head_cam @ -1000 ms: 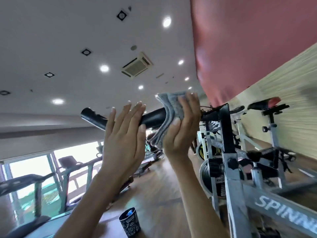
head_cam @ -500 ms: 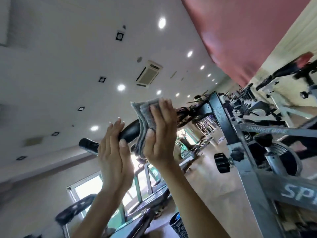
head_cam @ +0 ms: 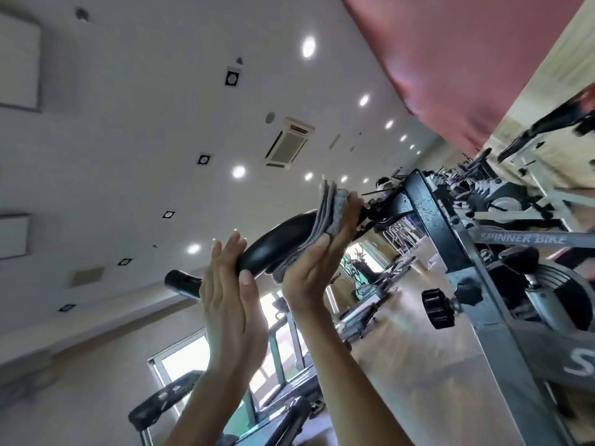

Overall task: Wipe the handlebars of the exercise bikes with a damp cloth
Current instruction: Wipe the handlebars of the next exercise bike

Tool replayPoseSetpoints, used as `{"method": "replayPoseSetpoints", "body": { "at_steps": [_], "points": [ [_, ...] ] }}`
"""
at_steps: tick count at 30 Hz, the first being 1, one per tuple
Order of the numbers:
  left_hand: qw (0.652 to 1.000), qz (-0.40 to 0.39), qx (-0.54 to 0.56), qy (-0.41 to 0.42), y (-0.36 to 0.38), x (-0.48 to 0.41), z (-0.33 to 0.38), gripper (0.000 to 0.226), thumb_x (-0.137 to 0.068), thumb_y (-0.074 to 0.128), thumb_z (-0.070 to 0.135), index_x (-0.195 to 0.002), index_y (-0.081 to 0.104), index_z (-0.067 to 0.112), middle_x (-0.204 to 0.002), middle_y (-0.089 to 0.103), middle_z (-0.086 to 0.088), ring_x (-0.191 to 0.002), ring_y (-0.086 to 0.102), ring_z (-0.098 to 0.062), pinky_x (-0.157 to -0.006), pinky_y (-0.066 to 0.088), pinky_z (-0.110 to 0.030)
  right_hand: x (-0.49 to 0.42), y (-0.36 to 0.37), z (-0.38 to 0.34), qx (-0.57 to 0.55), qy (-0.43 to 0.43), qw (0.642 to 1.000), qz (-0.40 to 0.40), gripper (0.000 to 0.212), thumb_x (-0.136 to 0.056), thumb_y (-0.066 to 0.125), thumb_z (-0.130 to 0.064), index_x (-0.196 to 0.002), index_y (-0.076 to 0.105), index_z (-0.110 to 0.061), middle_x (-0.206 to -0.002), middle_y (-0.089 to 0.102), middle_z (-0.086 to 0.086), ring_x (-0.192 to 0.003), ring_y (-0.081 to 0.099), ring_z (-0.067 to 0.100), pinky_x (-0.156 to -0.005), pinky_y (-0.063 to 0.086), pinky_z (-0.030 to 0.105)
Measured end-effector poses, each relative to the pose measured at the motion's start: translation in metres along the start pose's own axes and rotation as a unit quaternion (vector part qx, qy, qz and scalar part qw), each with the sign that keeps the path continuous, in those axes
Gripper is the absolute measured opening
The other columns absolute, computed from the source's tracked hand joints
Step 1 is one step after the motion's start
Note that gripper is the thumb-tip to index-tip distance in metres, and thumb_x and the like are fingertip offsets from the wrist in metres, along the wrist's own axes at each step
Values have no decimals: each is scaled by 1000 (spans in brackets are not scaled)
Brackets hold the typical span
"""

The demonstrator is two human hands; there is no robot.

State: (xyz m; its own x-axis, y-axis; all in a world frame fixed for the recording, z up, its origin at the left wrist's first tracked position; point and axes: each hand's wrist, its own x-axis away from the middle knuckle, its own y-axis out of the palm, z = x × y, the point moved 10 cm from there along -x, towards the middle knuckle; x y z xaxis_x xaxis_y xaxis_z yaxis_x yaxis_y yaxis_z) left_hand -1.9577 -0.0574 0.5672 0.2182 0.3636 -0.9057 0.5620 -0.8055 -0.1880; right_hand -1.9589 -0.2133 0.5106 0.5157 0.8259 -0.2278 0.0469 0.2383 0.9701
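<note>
A black padded handlebar [head_cam: 273, 244] of a grey exercise bike [head_cam: 450, 239] runs from lower left to upper right, seen from below. A folded grey cloth [head_cam: 328, 220] is wrapped over the bar, and my right hand [head_cam: 317, 268] grips it around the bar, thumb in front and fingertips over the top. Just left of it, my left hand [head_cam: 230, 297] rests against the bar with straight fingers and the thumb pressed on its underside. The bar's open end [head_cam: 180, 281] sticks out left of my left hand.
The bike's frame post carries a black adjustment knob [head_cam: 438, 309] at right. A row of further spinner bikes [head_cam: 521, 188] runs along the right wall under a red panel [head_cam: 467, 59]. Treadmills [head_cam: 167, 403] stand by the windows at lower left.
The view has tilted further upward and sideways. My right hand slid the cloth along the bar toward the bike's stem; my left hand stayed flat against the bar.
</note>
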Motion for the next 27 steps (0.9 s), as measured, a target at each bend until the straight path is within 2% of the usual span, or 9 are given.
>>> {"method": "replayPoseSetpoints", "body": {
  "at_steps": [3, 6, 8, 12, 14, 16, 21, 25, 27],
  "points": [
    [1000, 5, 16, 2, 0, -1, 1, 41, -101, 19, 35, -139, 35, 31, -149, 45, -1, -147, 20, -8, -117, 19, -33, 7, 7, -15, 18, -108, 992, -61, 48, -103, 19, -36, -136, 34, -4, -156, 24, 0, -141, 27, 38, -112, 26, 64],
    [1000, 6, 20, 10, 1, -1, 1, 42, -102, 20, 34, -139, 38, 29, -153, 39, 3, -148, 20, -8, -117, 20, -38, -7, 1, 3, 21, -46, 996, -73, 49, -104, 17, -38, -140, 31, -7, -151, 30, 9, -142, 28, 38, -110, 27, 65],
    [1000, 6, 12, 12, 1, -1, 0, 44, -102, 20, 35, -141, 40, 25, -153, 37, 7, -147, 21, -9, -118, 19, -33, -4, 3, -11, 38, -47, 993, -96, 49, -104, 18, -35, -140, 31, -5, -149, 33, 17, -142, 28, 38, -113, 26, 62],
    [999, -42, -3, 30, 2, -1, -3, 50, -103, 17, 38, -149, 30, 26, -154, 25, 16, -148, 16, -4, -116, 5, -12, 8, 12, -42, 121, -235, 945, -190, 44, -102, 21, -33, -133, 37, -7, -143, 36, 17, -139, 30, 40, -114, 25, 60],
    [996, -67, -35, 53, 0, 2, -13, 49, -104, 17, 35, -152, 24, 25, -156, 21, 12, -149, 12, -6, -117, 1, -13, -4, 7, -34, 147, -195, 952, -184, 46, -102, 19, -34, -135, 36, -6, -144, 37, 18, -139, 32, 39, -112, 26, 64],
    [996, -54, -53, 48, -5, 3, -29, 50, -104, 17, 33, -148, 34, 17, -156, 28, 3, -149, 17, -12, -121, 3, -22, 2, 11, -43, 185, -185, 949, -178, 47, -102, 20, -32, -137, 34, -5, -146, 35, 19, -141, 30, 38, -112, 27, 62],
    [998, -11, -58, 28, -9, 7, -57, 56, -104, 12, 35, -140, 46, 8, -156, 32, -6, -150, 17, -21, -123, 6, -41, 54, 34, -71, 328, -438, 792, -271, 45, -100, 27, -33, -143, 27, -21, -147, 28, 13, -149, 9, 23, -120, 11, 49],
    [999, 17, -30, 22, -15, 2, -71, 57, -104, 11, 34, -140, 48, 8, -154, 36, -5, -149, 19, -22, -122, 8, -47, 40, 32, -77, 364, -371, 821, -238, 42, -101, 27, -31, -138, 39, -15, -145, 35, 14, -143, 27, 31, -119, 14, 52],
    [999, 37, -25, 26, -18, 2, -71, 56, -104, 13, 32, -131, 56, 7, -144, 50, -7, -140, 36, -25, -119, 18, -50, 57, 44, -86, 399, -413, 772, -273, 41, -98, 33, -29, -133, 48, -14, -141, 43, 13, -136, 37, 34, -118, 18, 50]
  ]
}}
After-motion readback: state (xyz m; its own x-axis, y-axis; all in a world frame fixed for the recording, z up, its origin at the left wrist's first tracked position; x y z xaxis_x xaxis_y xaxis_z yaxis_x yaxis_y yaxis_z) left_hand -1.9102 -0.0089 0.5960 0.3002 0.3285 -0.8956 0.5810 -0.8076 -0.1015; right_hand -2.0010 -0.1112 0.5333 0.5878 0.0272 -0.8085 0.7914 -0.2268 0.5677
